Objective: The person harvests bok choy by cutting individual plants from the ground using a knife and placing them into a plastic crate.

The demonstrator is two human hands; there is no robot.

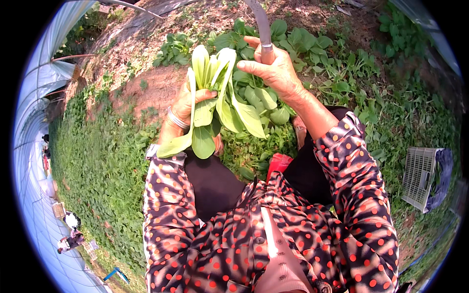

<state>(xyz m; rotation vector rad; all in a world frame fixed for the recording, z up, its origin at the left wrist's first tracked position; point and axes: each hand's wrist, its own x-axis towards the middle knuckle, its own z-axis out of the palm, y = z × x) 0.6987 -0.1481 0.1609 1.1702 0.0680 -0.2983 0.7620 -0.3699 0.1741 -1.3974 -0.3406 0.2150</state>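
Note:
My left hand (183,104) grips a head of bok choy (220,88), its pale stalk bases pointing up and away and its green leaves hanging towards me. A curved-blade knife, perhaps a sickle (262,23), has its handle in my right hand (276,69); the thumb and index finger are spread, and the far end of the blade runs out of the picture. The two hands are apart, and the blade does not touch the bok choy. Beneath and beyond them, more bok choy plants (253,95) stand or lie on the soil, partly hidden by the held leaves.
A grey plastic crate (421,179) with a dark blue lining stands at the right. Low green plants (99,157) cover the ground leftward. Something red (279,163) lies between my legs. Two people (71,229) are far off by the plastic greenhouse wall (29,154).

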